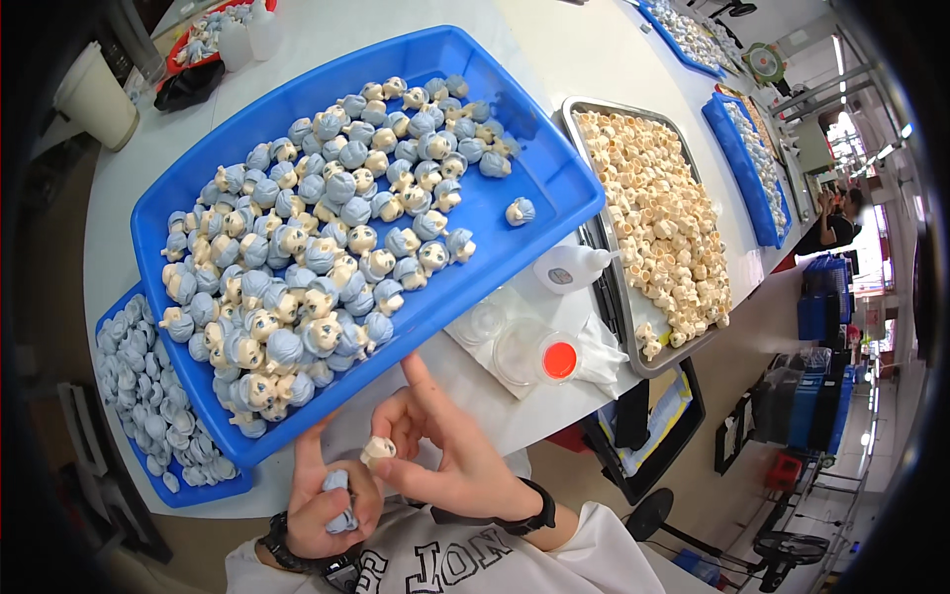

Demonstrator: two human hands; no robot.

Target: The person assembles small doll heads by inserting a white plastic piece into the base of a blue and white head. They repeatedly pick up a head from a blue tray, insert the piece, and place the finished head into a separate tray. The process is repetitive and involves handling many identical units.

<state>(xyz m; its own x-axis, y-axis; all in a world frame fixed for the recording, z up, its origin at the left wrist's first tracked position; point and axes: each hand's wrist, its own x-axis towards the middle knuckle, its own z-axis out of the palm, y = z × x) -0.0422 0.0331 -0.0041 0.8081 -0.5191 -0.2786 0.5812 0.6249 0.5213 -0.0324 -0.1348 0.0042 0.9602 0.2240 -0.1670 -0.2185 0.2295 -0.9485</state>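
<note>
My left hand (307, 515), low in the head view, is closed around a blue-grey doll hair piece (339, 502). Just to its right, my right hand (450, 455) pinches a small cream doll face piece (377, 451) between thumb and fingers, its index finger reaching up toward the tray edge. The two pieces are apart. Above both hands lies a large blue tray (539, 173), heaped with small doll heads (322, 223) that have blue-grey hair and painted eyes. A smaller blue tray (213, 495) of loose hair pieces (163, 416) sits partly under it at the left.
To the right, a metal tray (705, 348) holds many cream pieces (658, 218). Between the trays stand a white squeeze bottle (569, 269) and a clear container (520, 351) with a red disc. A white cup (97, 99) is at the far left. Another person (839, 223) is in the background.
</note>
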